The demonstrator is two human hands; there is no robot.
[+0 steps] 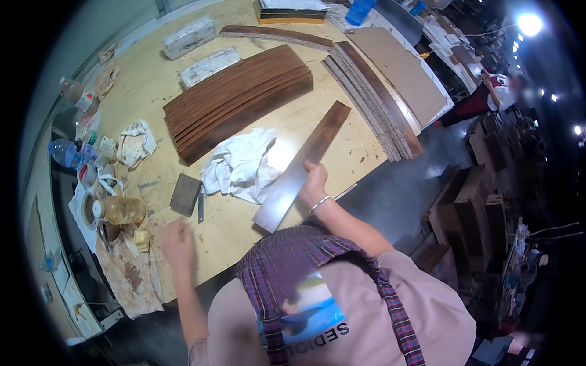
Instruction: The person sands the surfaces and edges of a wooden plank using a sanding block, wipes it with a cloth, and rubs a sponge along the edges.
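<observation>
A long dark-brown wooden plank (329, 126) lies slanted over the table's near right part, its near end shining with reflected light. My right hand (314, 184) grips it by the right edge. Over the near left of the table is my left hand (177, 243), smeared by motion, with fingers that seem curled; whether anything is in them cannot be made out. Ahead of it lie a dark flat block (185, 194) and a narrow metal strip (201, 206). A crumpled white cloth (239, 163) rests left of the plank, partly touching it.
A stack of brown wooden planks (241, 94) lies beyond the cloth. More strips (372, 100) and a cardboard sheet (400, 70) line the right. Two wrapped blocks (189, 38) stand behind. Bottles (64, 152), a jar (122, 210) and stained rags (125, 268) crowd the left edge.
</observation>
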